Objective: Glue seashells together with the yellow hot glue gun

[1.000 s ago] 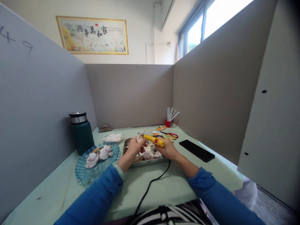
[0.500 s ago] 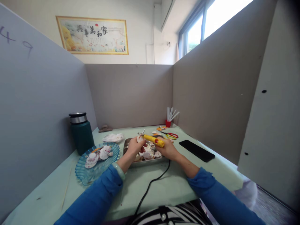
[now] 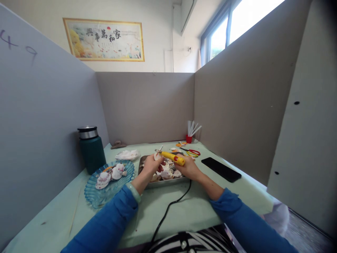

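My right hand (image 3: 188, 167) is closed around the yellow handle of a soldering iron (image 3: 172, 157), its metal tip pointing left. A black cord (image 3: 171, 203) hangs from that side toward my lap. Just under the tip, my left hand (image 3: 151, 166) pinches a pale seashell (image 3: 157, 156). A short white stick (image 3: 161, 147) pokes up there; what supports it is hard to see. Both hands are above a metal tray (image 3: 163, 182) full of loose shells (image 3: 167, 174). To the left, a blue glass plate (image 3: 92, 196) bears shell figures (image 3: 117, 171).
A green bottle (image 3: 92, 151) stands behind the plate. White crumpled material (image 3: 127, 155) lies behind the tray. Scissors (image 3: 193, 153) and a red cup (image 3: 189, 139) of white sticks are at the back right, a black phone (image 3: 221, 169) nearer. Grey partitions (image 3: 146, 105) enclose the table.
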`<state>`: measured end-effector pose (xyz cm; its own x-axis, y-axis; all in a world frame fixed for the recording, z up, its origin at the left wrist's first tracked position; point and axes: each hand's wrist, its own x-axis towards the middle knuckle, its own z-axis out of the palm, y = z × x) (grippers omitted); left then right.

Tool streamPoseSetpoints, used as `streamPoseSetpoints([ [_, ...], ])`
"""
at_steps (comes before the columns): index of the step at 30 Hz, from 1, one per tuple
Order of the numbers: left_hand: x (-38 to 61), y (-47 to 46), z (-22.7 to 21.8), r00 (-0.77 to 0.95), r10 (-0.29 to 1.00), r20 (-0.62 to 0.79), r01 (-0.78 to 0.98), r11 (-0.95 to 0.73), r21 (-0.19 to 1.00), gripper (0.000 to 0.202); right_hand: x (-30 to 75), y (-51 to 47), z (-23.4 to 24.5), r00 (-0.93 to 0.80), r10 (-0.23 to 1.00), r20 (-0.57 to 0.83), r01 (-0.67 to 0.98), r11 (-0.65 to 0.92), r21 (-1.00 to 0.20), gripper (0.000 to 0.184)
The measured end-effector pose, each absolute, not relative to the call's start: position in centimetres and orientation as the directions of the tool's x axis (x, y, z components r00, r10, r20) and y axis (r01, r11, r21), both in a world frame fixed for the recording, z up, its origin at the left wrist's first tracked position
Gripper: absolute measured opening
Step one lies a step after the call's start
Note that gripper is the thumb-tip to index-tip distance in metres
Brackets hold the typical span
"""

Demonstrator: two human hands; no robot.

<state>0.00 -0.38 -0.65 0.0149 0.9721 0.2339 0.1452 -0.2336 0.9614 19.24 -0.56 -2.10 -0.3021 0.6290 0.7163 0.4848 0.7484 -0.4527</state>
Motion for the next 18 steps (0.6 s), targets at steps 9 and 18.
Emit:
streamPoseSetpoints([
  [9, 0.03, -0.60, -0.47, 0.003, 0.974, 0.228, 0.154, -0.226, 0.962, 0.017, 19.25, -0.40, -2.19, -0.304, 0.630, 0.715, 0.482, 0.749, -0.455, 0.001],
  [18, 0.10, -0.83, -0.23, 0.000, 0.974, 0.227, 0.150, -0.224, 0.963, 0.023, 19.18, -0.53, -2.12, -0.286, 0.634, 0.719, 0.497, 0.739, -0.455, 0.001],
])
